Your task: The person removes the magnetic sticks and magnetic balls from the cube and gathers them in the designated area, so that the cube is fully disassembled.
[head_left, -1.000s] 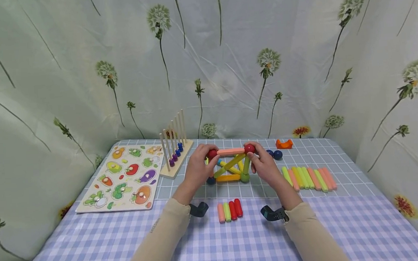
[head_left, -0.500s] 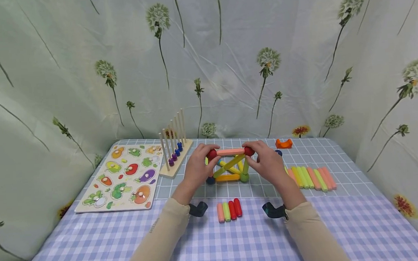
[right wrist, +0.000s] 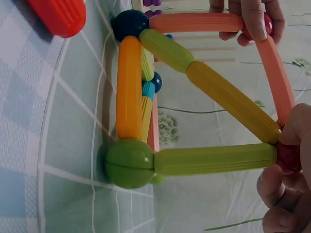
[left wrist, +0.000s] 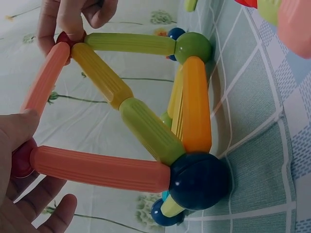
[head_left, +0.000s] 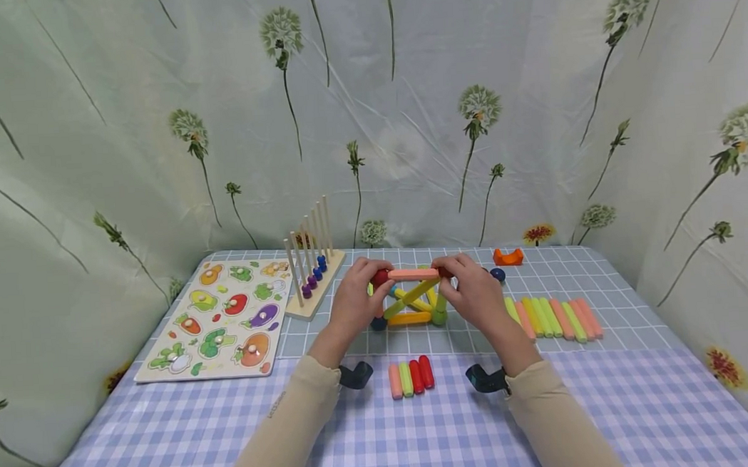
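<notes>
A frame of ribbed sticks and balls stands on the grey-green grid cloth. My left hand (head_left: 353, 295) grips the red ball (head_left: 380, 277) at its top left corner. The other red ball (right wrist: 288, 156), top right, is pinched by my right hand (head_left: 478, 295) and mostly hidden by its fingers. A salmon stick (head_left: 413, 275) spans the two balls. Below them, a salmon upright (left wrist: 102, 168) meets a dark blue ball (left wrist: 200, 181), and a green upright (right wrist: 216, 159) meets a green ball (right wrist: 129, 164). An orange stick (right wrist: 129, 87) joins these lower balls; a yellow-and-green diagonal crosses the face.
Red, green and salmon sticks (head_left: 417, 376) lie in front. More sticks (head_left: 551, 318) form a row at right, near a blue ball (head_left: 497, 274) and an orange curved piece (head_left: 508, 257). A vegetable puzzle board (head_left: 228, 371) and a peg stand (head_left: 301, 309) are at left.
My right hand has shifted from the outer side of the right red ball to over it, its fingers now covering most of it. My left hand keeps its grip; the frame stays nearly in place.
</notes>
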Motion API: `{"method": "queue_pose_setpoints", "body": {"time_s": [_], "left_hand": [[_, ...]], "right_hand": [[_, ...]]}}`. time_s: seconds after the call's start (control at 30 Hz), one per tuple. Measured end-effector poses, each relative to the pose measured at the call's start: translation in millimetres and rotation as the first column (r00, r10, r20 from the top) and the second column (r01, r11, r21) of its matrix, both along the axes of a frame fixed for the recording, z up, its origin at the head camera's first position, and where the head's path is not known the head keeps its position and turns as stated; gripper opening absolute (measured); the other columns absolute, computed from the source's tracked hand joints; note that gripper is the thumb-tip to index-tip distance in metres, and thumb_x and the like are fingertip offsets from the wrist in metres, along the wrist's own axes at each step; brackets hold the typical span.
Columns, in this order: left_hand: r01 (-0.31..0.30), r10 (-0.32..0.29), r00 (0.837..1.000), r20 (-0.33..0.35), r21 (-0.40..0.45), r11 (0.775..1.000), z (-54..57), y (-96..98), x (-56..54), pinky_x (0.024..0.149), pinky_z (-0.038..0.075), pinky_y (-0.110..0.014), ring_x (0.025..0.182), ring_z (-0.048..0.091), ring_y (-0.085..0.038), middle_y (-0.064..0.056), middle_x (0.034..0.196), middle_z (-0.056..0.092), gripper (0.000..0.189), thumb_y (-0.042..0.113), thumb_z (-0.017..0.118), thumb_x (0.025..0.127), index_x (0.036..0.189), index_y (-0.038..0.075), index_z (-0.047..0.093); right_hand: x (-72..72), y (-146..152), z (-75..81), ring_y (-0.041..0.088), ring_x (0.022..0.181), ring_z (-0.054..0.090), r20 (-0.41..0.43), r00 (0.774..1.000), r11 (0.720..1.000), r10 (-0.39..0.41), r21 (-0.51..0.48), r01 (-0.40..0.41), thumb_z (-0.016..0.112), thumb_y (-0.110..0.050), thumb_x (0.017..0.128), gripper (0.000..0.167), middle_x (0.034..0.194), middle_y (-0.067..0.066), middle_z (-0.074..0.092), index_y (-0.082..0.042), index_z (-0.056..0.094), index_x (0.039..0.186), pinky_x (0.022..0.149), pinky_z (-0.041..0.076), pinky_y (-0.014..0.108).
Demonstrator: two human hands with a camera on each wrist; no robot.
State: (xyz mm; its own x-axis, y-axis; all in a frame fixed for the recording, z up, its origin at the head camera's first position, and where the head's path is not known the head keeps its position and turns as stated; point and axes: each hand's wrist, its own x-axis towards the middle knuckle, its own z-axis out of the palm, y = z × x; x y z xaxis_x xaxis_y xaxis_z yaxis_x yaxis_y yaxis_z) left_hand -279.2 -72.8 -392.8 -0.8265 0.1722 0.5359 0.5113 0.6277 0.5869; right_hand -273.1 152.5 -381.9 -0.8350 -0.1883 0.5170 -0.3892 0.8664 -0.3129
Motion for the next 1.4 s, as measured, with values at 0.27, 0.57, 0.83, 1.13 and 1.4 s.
{"method": "queue_pose_setpoints", "body": {"time_s": [0.27, 0.57, 0.83, 1.13, 1.4], "left_hand": [[-0.015, 0.015, 1.0, 0.008, 0.002, 1.0, 0.4, -0.5, 0.1, 0.081, 0.057, -0.032, 0.091, 0.056, -0.017, -0.002, 0.108, 0.061, 0.024, 0.025, 0.07, 0.094, 0.117, 0.018, 0.068], [0.013, -0.013, 1.0, 0.02, 0.037, 0.999, -1.5, -0.6, -1.9, 0.084, 0.058, -0.043, 0.092, 0.055, -0.02, -0.005, 0.108, 0.06, 0.025, 0.024, 0.07, 0.094, 0.117, 0.016, 0.067], [0.024, -0.026, 0.999, 0.026, 0.06, 0.998, -1.6, -0.5, -1.7, 0.085, 0.059, -0.042, 0.093, 0.056, -0.021, -0.005, 0.108, 0.06, 0.025, 0.022, 0.07, 0.094, 0.117, 0.015, 0.067], [0.018, -0.019, 0.999, 0.029, 0.05, 0.999, -2.2, -0.9, -1.9, 0.084, 0.058, -0.033, 0.094, 0.057, -0.018, -0.005, 0.11, 0.059, 0.024, 0.022, 0.069, 0.095, 0.118, 0.016, 0.066], [0.023, -0.024, 0.999, 0.029, 0.053, 0.998, -2.7, -1.1, -2.7, 0.084, 0.059, -0.032, 0.095, 0.057, -0.018, -0.005, 0.11, 0.059, 0.024, 0.021, 0.069, 0.095, 0.118, 0.016, 0.066]], "right_hand": [[-4.6, 0.2, -0.5, 0.025, 0.093, 0.058, 0.102, 0.991, 0.983, 0.09, -0.169, -0.072, 0.052, -0.013, 0.097, 0.029, 0.116, 0.008, 0.066, -0.015, 0.063, 0.124, 0.081, 0.054, 0.036], [-6.4, -0.9, -3.7, 0.027, 0.099, 0.06, 0.18, 0.971, 0.943, 0.159, -0.319, -0.095, 0.045, -0.014, 0.103, 0.03, 0.127, 0.012, 0.061, -0.014, 0.055, 0.131, 0.088, 0.058, 0.043], [-7.8, 0.0, -4.3, 0.018, 0.059, 0.049, 0.264, 0.94, 0.905, 0.217, -0.415, -0.092, 0.043, -0.02, 0.107, 0.031, 0.115, 0.014, 0.054, -0.019, 0.046, 0.138, 0.058, 0.051, 0.025], [-7.8, 2.0, -3.7, 0.022, 0.054, 0.053, 0.286, 0.922, 0.882, 0.259, -0.459, -0.106, 0.042, -0.022, 0.108, 0.031, 0.114, 0.016, 0.053, -0.018, 0.044, 0.139, 0.055, 0.051, 0.028], [-8.0, 5.8, -0.6, 0.018, 0.053, 0.051, 0.295, 0.918, 0.835, 0.264, -0.547, -0.064, 0.042, -0.025, 0.108, 0.033, 0.112, 0.018, 0.055, -0.018, 0.044, 0.14, 0.055, 0.051, 0.025]]}}
